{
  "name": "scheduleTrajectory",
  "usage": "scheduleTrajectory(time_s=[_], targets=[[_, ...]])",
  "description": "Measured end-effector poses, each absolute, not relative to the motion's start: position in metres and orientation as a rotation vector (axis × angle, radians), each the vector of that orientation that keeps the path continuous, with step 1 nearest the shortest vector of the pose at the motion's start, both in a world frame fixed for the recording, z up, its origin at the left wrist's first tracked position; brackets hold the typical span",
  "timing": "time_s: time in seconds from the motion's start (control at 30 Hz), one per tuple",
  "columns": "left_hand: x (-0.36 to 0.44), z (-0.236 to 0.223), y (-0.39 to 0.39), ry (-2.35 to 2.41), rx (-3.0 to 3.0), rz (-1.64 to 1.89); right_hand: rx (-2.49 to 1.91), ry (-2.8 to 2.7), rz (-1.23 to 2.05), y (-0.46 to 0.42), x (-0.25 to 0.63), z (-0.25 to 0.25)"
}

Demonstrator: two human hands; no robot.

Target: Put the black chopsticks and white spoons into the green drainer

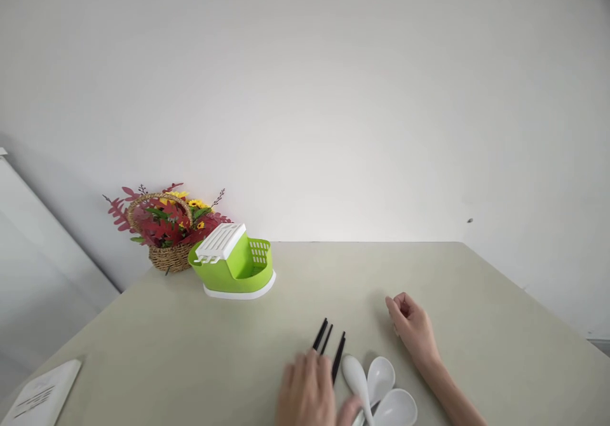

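Black chopsticks [338, 357] lie near the front of the table, tips pointing away from me. My left hand [307, 391] is over some of them, palm down and slightly blurred, with its fingers extended and the thumb apart. It hides their near ends, and whether it touches them I cannot tell. Just right of it, white spoons [381, 378] lie grouped together, one with its rounded back up, others showing their bowls. My right hand [412, 325] rests on the table beyond the spoons, loosely curled with nothing seen in it.
A green utensil holder [248, 281] with a white slatted top and white base stands at the back left. Behind it is a wicker basket [170, 257] of red and yellow flowers. A white flat object [45, 395] with dark lines lies at the left front edge. A wall [352, 108] rises behind the table.
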State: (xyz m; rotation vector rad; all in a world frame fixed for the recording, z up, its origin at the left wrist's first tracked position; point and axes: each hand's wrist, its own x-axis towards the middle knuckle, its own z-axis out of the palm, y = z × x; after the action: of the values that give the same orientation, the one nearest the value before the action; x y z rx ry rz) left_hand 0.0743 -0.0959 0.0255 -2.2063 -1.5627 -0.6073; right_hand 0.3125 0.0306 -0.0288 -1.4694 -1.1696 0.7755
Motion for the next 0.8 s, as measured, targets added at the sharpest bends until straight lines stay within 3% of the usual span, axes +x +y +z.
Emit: scheduleTrajectory(time_s=[0.17,0.27,0.5,0.8], targets=[[-0.019,0.141,-0.045,-1.67,-1.91,-0.799,-1.447,-1.173,0.775,0.03,0.312,-0.033],[-0.07,0.174,-0.011,-1.717,-1.668,-0.888,-1.456,-1.181,0.778,0.03,0.312,-0.035],[-0.116,0.147,0.036,-1.858,-1.869,-0.72,-1.495,-1.193,0.792,0.033,0.315,-0.041],[-0.084,0.138,0.041,-1.853,-1.867,-0.742,-1.472,-1.228,0.748,0.03,0.308,-0.039]])
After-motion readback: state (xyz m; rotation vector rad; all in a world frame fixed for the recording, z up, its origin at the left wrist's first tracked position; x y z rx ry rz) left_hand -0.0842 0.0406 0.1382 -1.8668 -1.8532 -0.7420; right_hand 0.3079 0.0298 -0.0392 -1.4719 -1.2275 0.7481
